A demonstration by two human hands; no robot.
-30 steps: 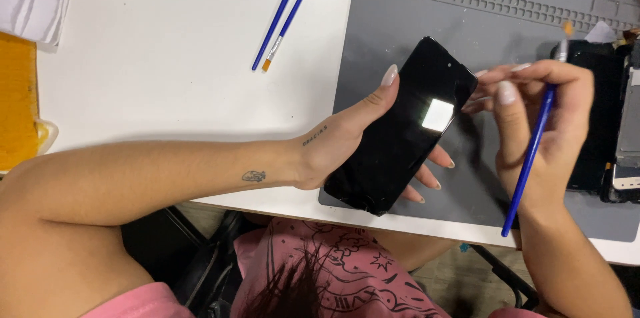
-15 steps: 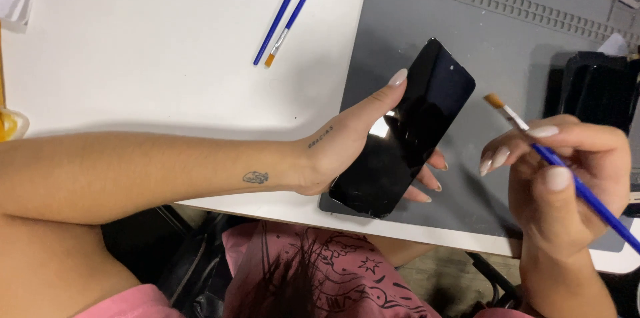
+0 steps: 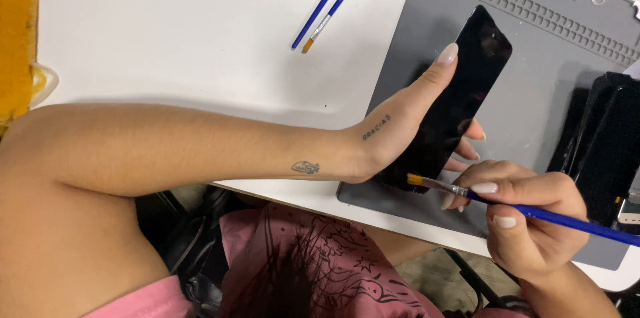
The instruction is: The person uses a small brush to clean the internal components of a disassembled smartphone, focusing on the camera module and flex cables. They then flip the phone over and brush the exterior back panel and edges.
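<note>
My left hand (image 3: 407, 128) holds a black phone screen panel (image 3: 460, 95) tilted above the grey work mat (image 3: 533, 38), thumb along its left edge and fingers under its right side. In my right hand (image 3: 527, 215) is a thin blue-handled brush (image 3: 533, 210). Its orange bristle tip touches the panel's near bottom corner. The handle points off to the right.
Two more blue brushes (image 3: 330, 1) lie on the white table (image 3: 187, 31) left of the mat. Black phone parts (image 3: 610, 138) sit on the mat's right side. A yellow object (image 3: 17, 31) stands at the far left. The table's front edge runs just below my hands.
My right hand swung the brush round, from upright beside the panel to pointing left, and brought the tip down to the panel's bottom corner. The panel stayed in my left hand.
</note>
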